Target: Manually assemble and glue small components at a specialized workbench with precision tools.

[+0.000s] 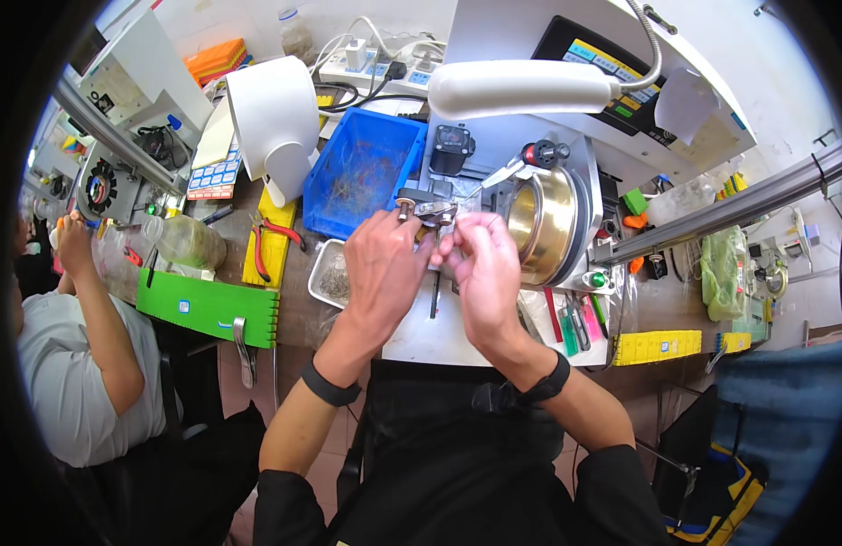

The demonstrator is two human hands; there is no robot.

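Observation:
Both hands meet in front of a small bench machine, close to its metal winding head point(433, 207). My left hand point(384, 264) shows its back, fingers curled in towards the head; what its fingertips hold is hidden. Beside it, my right hand point(484, 264) is closed in a pinch, its fingertips near the left thumb. Anything between them is too small to make out. Right of my right hand sits a large brass-coloured drum point(546, 214). Behind the hands stands a black motor-like block point(453, 148). Below the fingertips a thin dark lever point(435, 296) points down over the white plate.
A blue bin point(362, 173) with fine wire scraps and a small white tray point(331, 275) stand to the left, near red-handled pliers point(262, 246). A white lamp point(521, 89) hangs above. Coloured tools point(580, 323) lie at right. Another person point(89, 355) sits at far left.

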